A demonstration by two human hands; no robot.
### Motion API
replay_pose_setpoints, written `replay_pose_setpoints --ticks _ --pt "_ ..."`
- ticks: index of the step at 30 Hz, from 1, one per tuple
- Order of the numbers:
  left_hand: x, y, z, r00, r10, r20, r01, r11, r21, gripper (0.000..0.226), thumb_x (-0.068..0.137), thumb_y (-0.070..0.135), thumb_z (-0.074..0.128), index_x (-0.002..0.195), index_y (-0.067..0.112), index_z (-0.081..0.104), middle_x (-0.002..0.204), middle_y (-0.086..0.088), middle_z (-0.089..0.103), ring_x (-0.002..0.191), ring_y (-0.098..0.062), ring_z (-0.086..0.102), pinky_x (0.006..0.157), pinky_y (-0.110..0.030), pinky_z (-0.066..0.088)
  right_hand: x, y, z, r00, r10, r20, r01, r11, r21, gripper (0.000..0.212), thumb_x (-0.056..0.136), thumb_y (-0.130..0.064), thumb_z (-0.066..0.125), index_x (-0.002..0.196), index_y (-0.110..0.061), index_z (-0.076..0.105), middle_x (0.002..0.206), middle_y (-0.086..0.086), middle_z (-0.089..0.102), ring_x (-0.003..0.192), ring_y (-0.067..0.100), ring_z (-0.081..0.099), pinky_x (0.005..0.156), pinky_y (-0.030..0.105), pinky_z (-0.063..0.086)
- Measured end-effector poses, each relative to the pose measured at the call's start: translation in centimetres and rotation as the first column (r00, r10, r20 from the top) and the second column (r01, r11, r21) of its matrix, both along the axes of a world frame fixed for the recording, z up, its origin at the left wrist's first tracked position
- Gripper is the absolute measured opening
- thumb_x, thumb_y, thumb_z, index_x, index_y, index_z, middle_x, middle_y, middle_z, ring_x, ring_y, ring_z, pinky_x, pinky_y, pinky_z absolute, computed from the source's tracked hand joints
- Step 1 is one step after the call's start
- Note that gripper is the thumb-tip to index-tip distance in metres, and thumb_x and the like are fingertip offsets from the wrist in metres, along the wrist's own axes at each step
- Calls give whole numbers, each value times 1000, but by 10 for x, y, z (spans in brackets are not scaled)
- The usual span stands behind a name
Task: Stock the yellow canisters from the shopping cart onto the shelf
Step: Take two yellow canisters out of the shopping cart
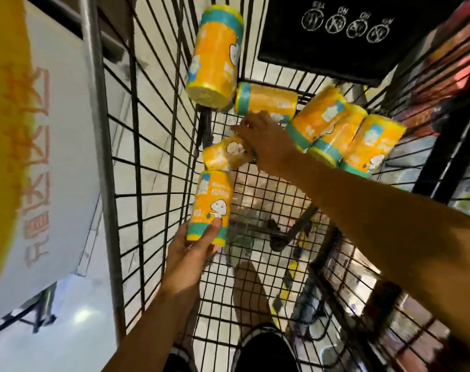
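Note:
Several yellow canisters with teal bands lie in the black wire shopping cart (pixel 158 162). My left hand (pixel 193 253) grips one canister (pixel 212 205) by its teal bottom end, held upright near the cart's left wall. My right hand (pixel 266 140) reaches down over another canister (pixel 225 154) lying on the cart floor, fingers curled around it. A further canister (pixel 215 55) leans against the far left corner, one (pixel 266 100) lies behind my right hand, and three (pixel 343 135) are bunched at the right.
A black child-seat flap with white symbols (pixel 349 28) closes the cart's far end. A grey post (pixel 99 130) and a white sign with red characters (pixel 40 167) stand left of the cart. Packaged goods (pixel 448 76) show at the right. Black shoes (pixel 266 350) are below.

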State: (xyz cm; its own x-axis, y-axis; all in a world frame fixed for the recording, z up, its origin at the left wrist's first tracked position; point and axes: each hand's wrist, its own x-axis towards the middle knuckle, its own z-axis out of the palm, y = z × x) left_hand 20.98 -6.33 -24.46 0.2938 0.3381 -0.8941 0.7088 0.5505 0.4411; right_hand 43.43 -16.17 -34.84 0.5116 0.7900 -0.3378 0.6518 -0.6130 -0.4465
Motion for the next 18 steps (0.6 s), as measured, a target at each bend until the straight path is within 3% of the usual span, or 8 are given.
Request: replay_pose_setpoints --ticks 3,5,7,10,12,15,16,18 --pt "1 2 -6 1000 -10 -7 10 1000 24 47 73 38 76 116 21 67 102 -2 76 94 -19 73 84 -32 55 6 5 1 999 -35 -6 32 968 -250 81 74 -34 84 143 -11 47 151 20 33 140 39 27 112 46 30" --pt "2 4 -9 999 -39 -17 39 998 38 51 68 46 80 112 24 68 98 -8 76 90 -23 70 85 -39 53 -8 -6 -4 975 -203 -93 180 960 -216 82 70 -35 87 136 -7 49 143 19 38 134 36 32 108 45 37" --pt "3 5 -10 998 -64 -23 65 997 47 51 68 52 84 109 26 68 100 -12 74 90 -29 70 88 -45 53 -32 -19 -7 875 -426 -231 401 904 -150 76 69 -36 87 127 -4 51 128 16 49 120 32 45 95 44 45" --pt "3 6 -7 996 -86 -20 87 995 55 45 76 49 80 113 26 66 100 -4 76 99 -27 72 97 -48 54 -75 -35 -5 547 -718 -430 748 650 -134 63 75 -40 85 121 -10 55 108 1 62 95 19 59 78 34 51" --pt "4 8 -6 994 -105 -17 106 994 40 37 82 46 73 113 26 65 102 -5 75 100 -26 71 94 -41 56 -98 -40 2 301 -798 -522 892 429 -142 50 79 -40 81 115 -13 61 102 -3 66 91 17 65 75 26 53" --pt "4 9 7 989 -149 -24 149 988 33 38 85 46 69 115 25 66 101 -2 76 91 -15 73 75 -25 55 -127 -51 26 -68 -784 -617 956 126 -264 38 88 -36 72 113 -8 66 100 4 69 82 10 65 61 7 47" --pt "2 10 9 986 -167 -17 167 986 29 37 85 46 69 115 24 66 98 0 76 85 -10 72 68 -21 53 -138 -55 31 -216 -732 -647 943 15 -332 37 90 -34 71 114 -5 67 99 6 70 79 8 63 58 7 48" --pt "0 12 14 979 -203 -32 204 979 16 34 87 47 68 112 25 66 90 3 77 77 -7 71 61 -22 53 -159 -62 38 -444 -621 -646 872 -136 -469 37 88 -32 73 111 -5 68 97 7 72 78 14 66 62 19 53"
